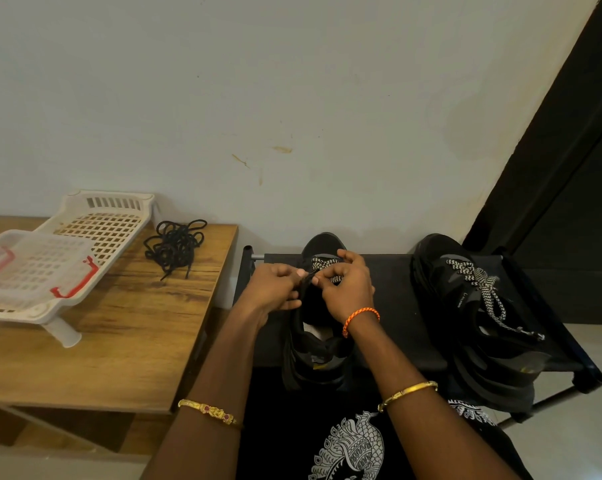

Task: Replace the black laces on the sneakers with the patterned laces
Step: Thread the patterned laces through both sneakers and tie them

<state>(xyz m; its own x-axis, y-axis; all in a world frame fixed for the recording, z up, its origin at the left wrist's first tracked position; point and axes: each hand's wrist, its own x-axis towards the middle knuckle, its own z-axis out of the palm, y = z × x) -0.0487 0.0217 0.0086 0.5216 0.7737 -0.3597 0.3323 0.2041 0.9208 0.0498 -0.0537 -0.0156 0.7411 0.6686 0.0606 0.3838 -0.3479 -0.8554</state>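
While both hands work at the tongue of the near sneaker [315, 351] on the dark rack [389, 289], the left hand [275, 289] pinches its edge and the right hand [344, 289] pinches the patterned lace [322, 263]; at 3 o'clock stands the laced sneaker [472, 317]; at 10 o'clock, black laces [175, 245] lie heaped on the wooden table [119, 341] beside a plastic tray [98, 223]
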